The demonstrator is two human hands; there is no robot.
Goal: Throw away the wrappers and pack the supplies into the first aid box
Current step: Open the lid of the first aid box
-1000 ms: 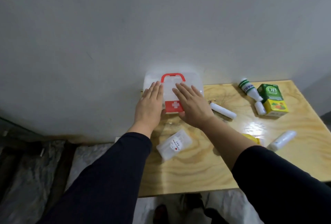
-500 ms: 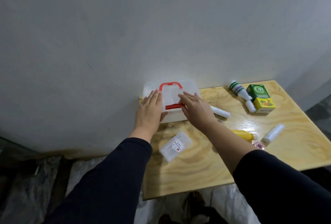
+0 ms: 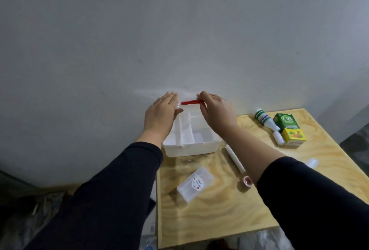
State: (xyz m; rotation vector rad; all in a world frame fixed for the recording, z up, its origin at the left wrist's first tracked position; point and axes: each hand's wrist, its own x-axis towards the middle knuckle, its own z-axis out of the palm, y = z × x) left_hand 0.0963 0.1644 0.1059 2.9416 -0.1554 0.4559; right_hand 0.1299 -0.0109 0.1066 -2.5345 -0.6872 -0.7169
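Observation:
The white first aid box (image 3: pixel 191 146) stands open at the table's far left, its divided inside showing. Its clear lid with the red latch (image 3: pixel 191 102) is tilted up against the wall. My left hand (image 3: pixel 160 114) holds the lid's left edge and my right hand (image 3: pixel 216 110) pinches the lid at the red latch. On the table lie a clear flat packet with a red dot (image 3: pixel 194 186), a white roll (image 3: pixel 234 157), a small pink tape roll (image 3: pixel 247 181), a green-capped white bottle (image 3: pixel 264 118) and a green and yellow carton (image 3: pixel 289 129).
The wooden table (image 3: pixel 219 215) stands against a grey wall (image 3: pixel 179 40). Another white tube (image 3: pixel 311 162) lies at the right, partly hidden by my right sleeve. Crumpled plastic sheeting (image 3: pixel 30 209) covers the floor at the left.
Both hands rested flat on the shut lid, then undid the red latch. The lid has swung up and back toward the wall, and the box now stands open.

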